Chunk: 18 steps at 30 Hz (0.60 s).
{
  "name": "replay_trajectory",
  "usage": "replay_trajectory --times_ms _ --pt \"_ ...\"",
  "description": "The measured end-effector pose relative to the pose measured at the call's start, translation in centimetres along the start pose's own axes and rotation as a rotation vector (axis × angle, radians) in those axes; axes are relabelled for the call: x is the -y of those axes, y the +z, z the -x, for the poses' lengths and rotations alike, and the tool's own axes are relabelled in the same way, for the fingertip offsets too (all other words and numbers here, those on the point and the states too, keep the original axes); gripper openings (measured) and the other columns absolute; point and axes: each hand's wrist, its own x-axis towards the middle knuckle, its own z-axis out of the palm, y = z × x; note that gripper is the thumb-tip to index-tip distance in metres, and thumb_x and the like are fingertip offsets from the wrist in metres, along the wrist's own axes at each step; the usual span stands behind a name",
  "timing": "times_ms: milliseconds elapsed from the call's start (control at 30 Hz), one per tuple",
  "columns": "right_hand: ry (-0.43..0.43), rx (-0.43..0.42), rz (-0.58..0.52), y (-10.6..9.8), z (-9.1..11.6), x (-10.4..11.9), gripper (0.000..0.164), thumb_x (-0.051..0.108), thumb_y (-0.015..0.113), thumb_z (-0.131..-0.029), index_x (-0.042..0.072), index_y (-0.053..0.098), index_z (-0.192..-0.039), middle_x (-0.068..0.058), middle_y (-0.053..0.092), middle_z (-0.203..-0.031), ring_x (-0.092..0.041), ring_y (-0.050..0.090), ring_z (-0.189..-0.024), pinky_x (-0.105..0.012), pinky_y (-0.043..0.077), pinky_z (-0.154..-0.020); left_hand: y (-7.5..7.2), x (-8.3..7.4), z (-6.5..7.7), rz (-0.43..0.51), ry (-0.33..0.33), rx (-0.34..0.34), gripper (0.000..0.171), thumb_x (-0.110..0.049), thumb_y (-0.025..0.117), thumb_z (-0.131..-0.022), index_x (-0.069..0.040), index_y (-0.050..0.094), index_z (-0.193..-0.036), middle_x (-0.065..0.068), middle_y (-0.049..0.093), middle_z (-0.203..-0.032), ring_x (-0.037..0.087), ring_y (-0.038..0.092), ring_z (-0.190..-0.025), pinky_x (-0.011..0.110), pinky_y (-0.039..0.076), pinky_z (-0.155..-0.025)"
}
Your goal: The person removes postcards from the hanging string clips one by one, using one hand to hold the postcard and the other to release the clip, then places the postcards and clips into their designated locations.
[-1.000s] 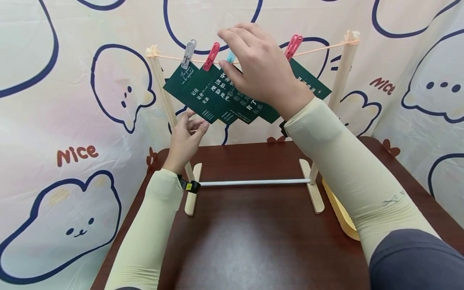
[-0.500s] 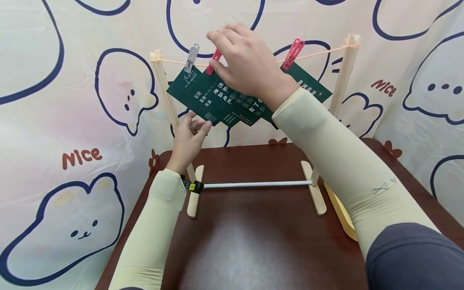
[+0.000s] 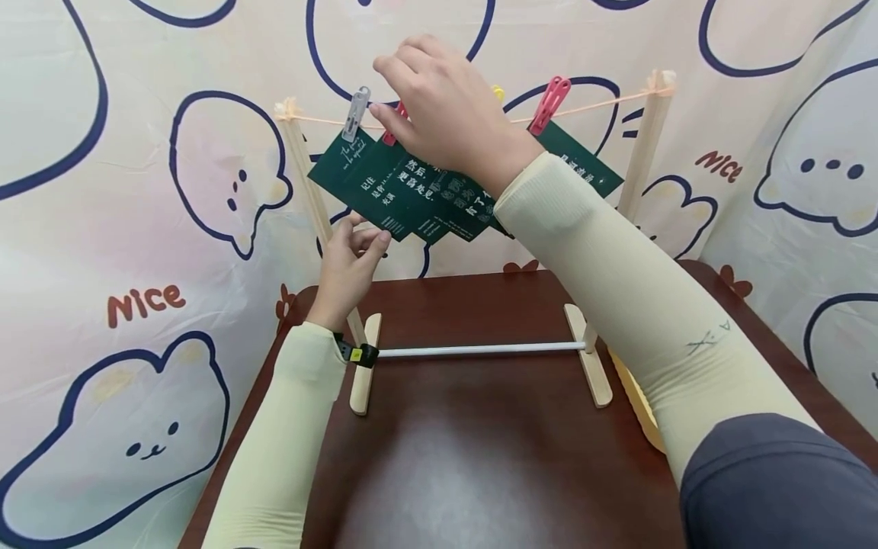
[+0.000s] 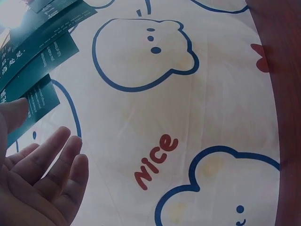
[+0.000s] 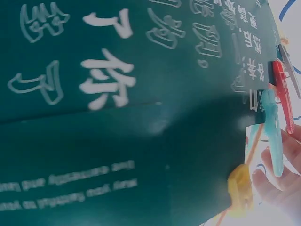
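Several dark green cards (image 3: 370,179) with white writing hang overlapping and tilted from an orange cord (image 3: 604,103). My right hand (image 3: 449,114) is raised before the cord, fingers loosely bent, its thumb beside a red clothespin (image 5: 283,94). Nearby are a light-blue clothespin (image 5: 273,127) and a yellow clothespin (image 5: 240,188). A clear grey clothespin (image 3: 355,114) stands left of that thumb, and another red clothespin (image 3: 551,105) holds the rightmost card. My left hand (image 3: 346,263) is at the lower left of the cards, thumb and fingers apart, thumb overlapping a card's corner (image 4: 44,101) in the left wrist view.
Wooden posts (image 3: 648,145) carry the cord, on flat wooden feet (image 3: 588,354) joined by a white rod (image 3: 480,350). The frame stands on a dark brown table (image 3: 439,457). A yellow tray (image 3: 638,404) lies right, partly behind my right arm. A printed curtain (image 3: 226,46) surrounds the table.
My right hand has shifted left along the cord, from the light-blue clothespin past the red one, uncovering the yellow clothespin. My left hand has stayed by the cards' lower corner.
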Motion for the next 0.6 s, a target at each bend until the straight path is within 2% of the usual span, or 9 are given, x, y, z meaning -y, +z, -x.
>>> replay_trajectory --times_ms 233,433,600 --pt "-0.01 0.062 0.025 0.4 -1.3 1.4 0.059 0.05 0.037 -0.102 0.009 0.051 -0.141 -0.008 0.054 -0.138 -0.022 0.041 -0.133 -0.027 0.018 -0.113 -0.3 0.2 0.5 -0.005 -0.028 0.001 0.051 -0.046 0.06 -0.094 -0.012 0.043 -0.128 0.001 0.07 -0.109 0.017 0.059 -0.097 0.037 0.045 -0.09" --pt "0.042 0.116 0.006 0.4 -2.0 2.2 0.06 0.053 0.034 -0.101 0.013 0.048 -0.144 -0.003 0.051 -0.142 -0.017 0.039 -0.135 -0.022 0.016 -0.111 -0.6 0.7 0.6 0.006 -0.02 -0.011 0.046 -0.046 0.06 -0.093 -0.012 0.044 -0.119 0.007 0.071 -0.104 0.019 0.058 -0.093 0.038 0.041 -0.083" --pt "0.039 0.129 -0.01 0.6 -2.0 2.5 0.058 0.052 0.035 -0.101 0.014 0.05 -0.142 -0.003 0.053 -0.139 -0.016 0.041 -0.132 -0.02 0.019 -0.11 -0.6 0.8 0.7 0.01 -0.006 -0.008 0.047 -0.044 0.06 -0.094 -0.012 0.044 -0.124 0.004 0.072 -0.099 0.021 0.054 -0.085 0.036 0.039 -0.075"
